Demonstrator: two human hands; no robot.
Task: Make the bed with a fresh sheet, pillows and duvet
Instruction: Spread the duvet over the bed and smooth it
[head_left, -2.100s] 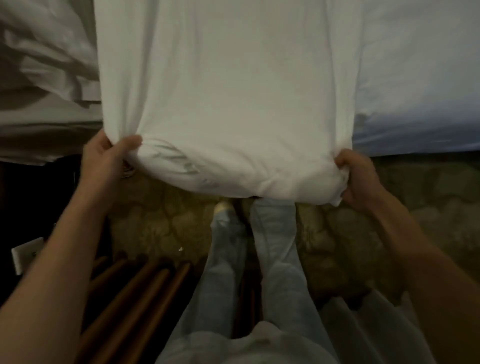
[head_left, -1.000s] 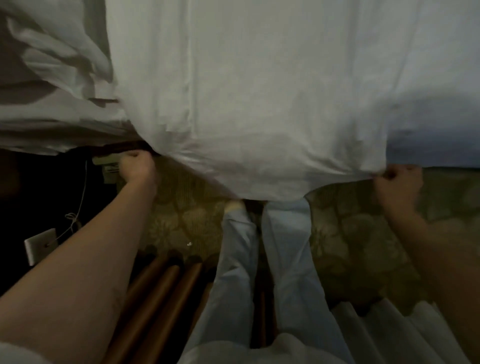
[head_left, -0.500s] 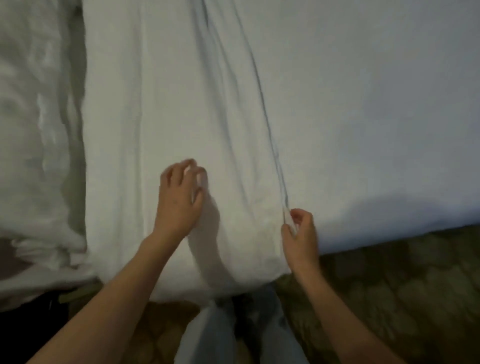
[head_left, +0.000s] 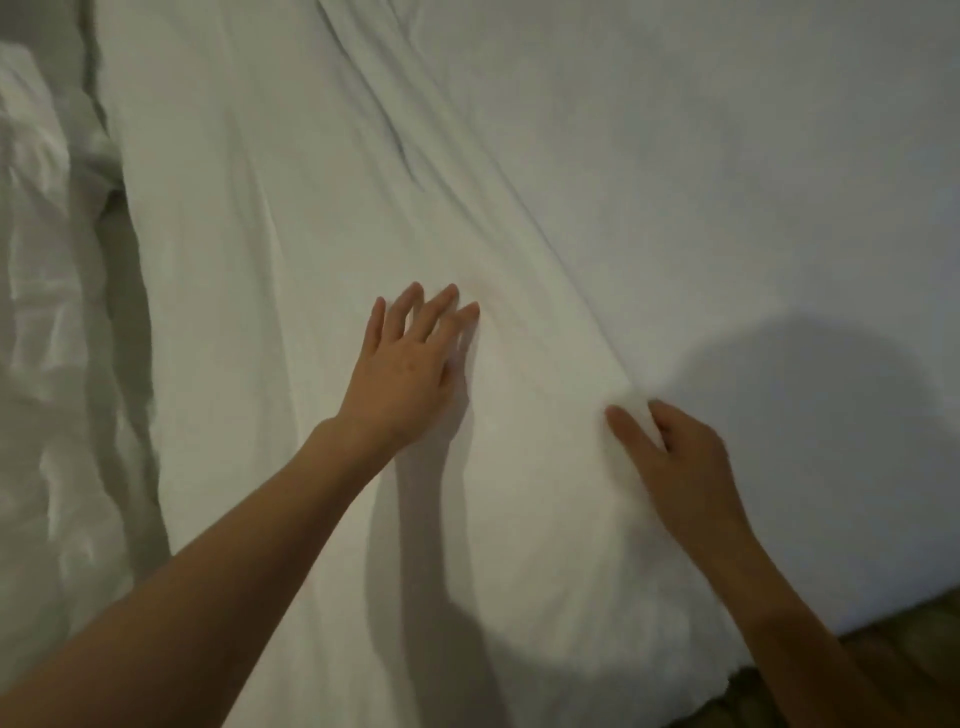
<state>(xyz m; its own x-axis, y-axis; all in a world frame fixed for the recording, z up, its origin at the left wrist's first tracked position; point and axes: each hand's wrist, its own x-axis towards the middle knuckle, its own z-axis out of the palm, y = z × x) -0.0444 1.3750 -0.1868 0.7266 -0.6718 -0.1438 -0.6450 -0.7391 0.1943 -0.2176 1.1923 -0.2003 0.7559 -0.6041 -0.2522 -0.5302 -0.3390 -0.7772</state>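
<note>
A white pillow (head_left: 291, 291) lies lengthwise on the bed, running from the near edge up and away. My left hand (head_left: 405, 364) lies flat on it with fingers spread and straight. My right hand (head_left: 675, 457) sits at the pillow's right edge, thumb on top and fingers curled round the edge fold. To the right of the pillow stretches the smooth white sheet (head_left: 753, 182) covering the mattress.
Crumpled white bedding (head_left: 47, 338) is heaped along the left side, parted from the pillow by a dark gap. A strip of patterned carpet (head_left: 893, 654) shows beyond the bed's edge at bottom right.
The pillow went from hanging by its lower corners to lying on the bed. My left hand has flattened and slid up it; my right keeps hold of its right edge.
</note>
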